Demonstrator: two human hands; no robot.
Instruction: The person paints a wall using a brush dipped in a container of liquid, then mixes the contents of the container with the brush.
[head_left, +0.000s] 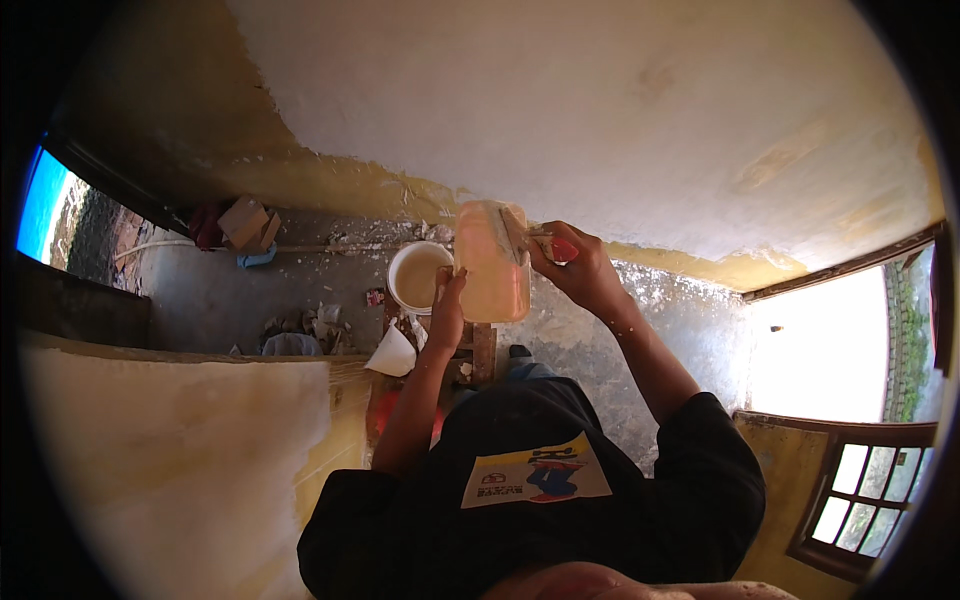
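My left hand (448, 311) grips the near left side of a pinkish plastic tray (487, 292), its thumb over the rim. My right hand (576, 262) is shut on the handle of a putty knife (512, 234), which has red on its handle. The blade, smeared with pale filler, lies across the far right part of the tray. Just left of the tray stands a white bucket (391, 279) with cloudy tan contents. In front of me rises a wall (525, 97) with a broad whitish coat over old yellow paint.
Under the bucket is a wooden bench (484, 345), with a white bag or sheet (394, 351) beside it. A cardboard box (247, 225) and debris (326, 326) lie on the spattered floor. A doorway (817, 337) opens at right, above a paned window (862, 499). Another wall (187, 435) stands close behind at left.
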